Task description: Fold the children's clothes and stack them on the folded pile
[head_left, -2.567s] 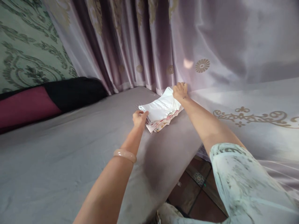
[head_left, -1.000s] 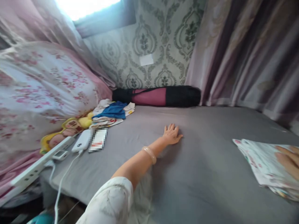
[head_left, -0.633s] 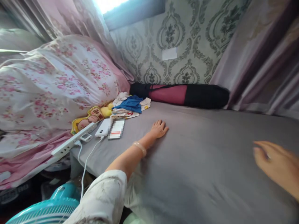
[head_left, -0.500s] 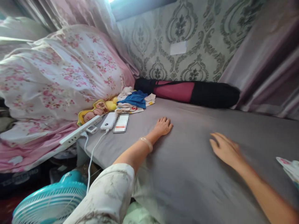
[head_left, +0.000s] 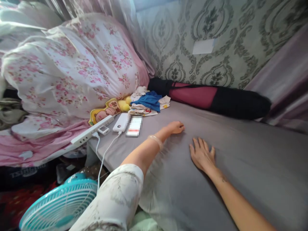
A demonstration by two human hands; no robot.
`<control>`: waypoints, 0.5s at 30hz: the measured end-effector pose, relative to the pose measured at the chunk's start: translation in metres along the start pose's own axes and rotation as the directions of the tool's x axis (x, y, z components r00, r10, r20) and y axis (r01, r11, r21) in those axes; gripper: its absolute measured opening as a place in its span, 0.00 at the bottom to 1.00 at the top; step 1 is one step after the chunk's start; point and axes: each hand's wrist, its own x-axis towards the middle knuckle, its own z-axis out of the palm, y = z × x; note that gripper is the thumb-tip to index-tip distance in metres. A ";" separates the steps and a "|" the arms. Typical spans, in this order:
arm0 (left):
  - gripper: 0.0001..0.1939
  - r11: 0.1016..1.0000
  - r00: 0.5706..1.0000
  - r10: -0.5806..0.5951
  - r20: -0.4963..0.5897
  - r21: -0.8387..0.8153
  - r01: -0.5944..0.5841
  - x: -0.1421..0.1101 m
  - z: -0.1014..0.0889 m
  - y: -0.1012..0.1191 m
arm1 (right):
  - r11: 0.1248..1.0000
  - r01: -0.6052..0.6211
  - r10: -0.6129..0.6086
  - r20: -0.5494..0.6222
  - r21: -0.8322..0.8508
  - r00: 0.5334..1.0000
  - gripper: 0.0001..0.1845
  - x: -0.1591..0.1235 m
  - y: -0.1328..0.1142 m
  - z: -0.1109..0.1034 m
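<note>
A grey bed sheet [head_left: 240,154] lies under both of my hands. My left hand [head_left: 176,127], with a pale bangle [head_left: 156,141] on the wrist, rests on the sheet with its fingers loosely bent, pointing right; I see nothing held in it. Close by on the right, my right hand [head_left: 202,155] lies palm down on the sheet, fingers spread and nothing in them. Faint creases run through the fabric below my left forearm.
Left of my arm are a phone [head_left: 134,126], a white power bank [head_left: 121,122] and a power strip [head_left: 92,131]. Behind them lie folded clothes [head_left: 149,101] and a yellow plush [head_left: 101,116]. A long black-and-maroon bag [head_left: 192,95] lines the wall. A fan [head_left: 62,205] stands lower left.
My right hand has moved left over the sheet, close to my left hand, and now lies flat. My left hand has turned, its fingers more bent. The view has shifted.
</note>
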 end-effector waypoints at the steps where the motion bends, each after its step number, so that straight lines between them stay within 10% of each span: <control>1: 0.17 1.000 1.000 -0.012 0.010 -0.014 0.012 0.002 -0.011 -0.009 | 1.000 -0.001 0.001 -0.003 -0.004 1.000 0.32 0.000 0.000 0.001; 6: 0.17 0.981 0.969 -0.185 -0.165 0.033 0.193 0.002 -0.064 -0.065 | 1.000 -0.005 0.004 -0.018 -0.020 1.000 0.32 0.002 0.000 0.004; 15: 0.17 0.802 0.729 -0.509 -0.457 0.056 0.595 -0.013 -0.135 -0.160 | 1.000 -0.004 0.005 -0.073 0.004 0.997 0.31 -0.003 -0.002 0.002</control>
